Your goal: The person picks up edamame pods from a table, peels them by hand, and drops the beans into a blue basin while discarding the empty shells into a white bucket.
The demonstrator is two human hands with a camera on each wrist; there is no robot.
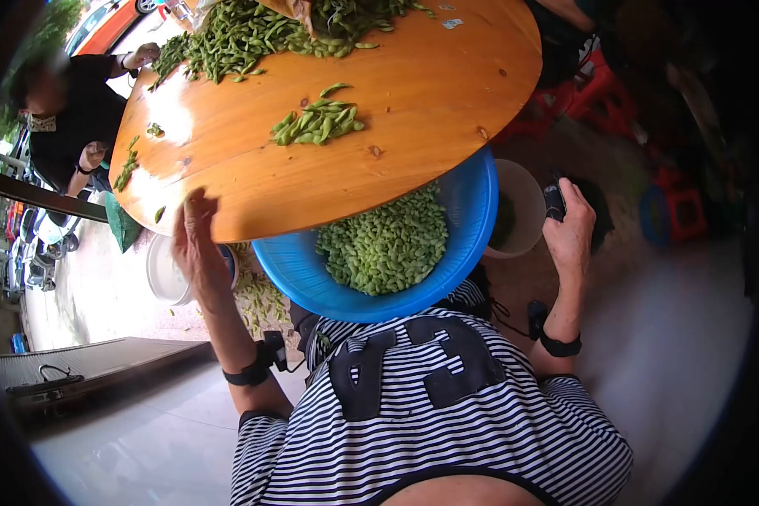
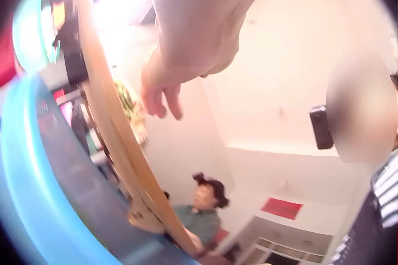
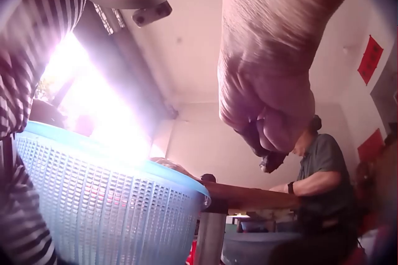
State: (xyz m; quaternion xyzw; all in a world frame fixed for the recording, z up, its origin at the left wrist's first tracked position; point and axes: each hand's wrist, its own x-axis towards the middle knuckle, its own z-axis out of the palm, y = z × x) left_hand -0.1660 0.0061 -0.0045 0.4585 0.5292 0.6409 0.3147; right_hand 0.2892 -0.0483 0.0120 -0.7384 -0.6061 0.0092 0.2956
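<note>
Nearest the camera is the wearer's black-and-white striped shirt [image 1: 430,422]. Just beyond it, at lap level, sits a blue perforated plastic basket [image 1: 295,270], round and about half full of pale green shelled soybeans [image 1: 388,244]; its far rim is tucked under the table edge.

The left hand [image 1: 196,244] is raised at the near edge of the round wooden table [image 1: 430,101], fingers loosely spread and straight, holding nothing; fingertips sit at the rim. The right hand [image 1: 569,232] is lifted beside the basket's right side, fingers curled around a small dark object [image 1: 554,201] that cannot be identified.

On the tabletop lies a small heap of green soybean pods [image 1: 316,122]; a large pile of pods [image 1: 253,34] lies at the far side. A white bucket [image 1: 514,211] stands beneath.
</note>
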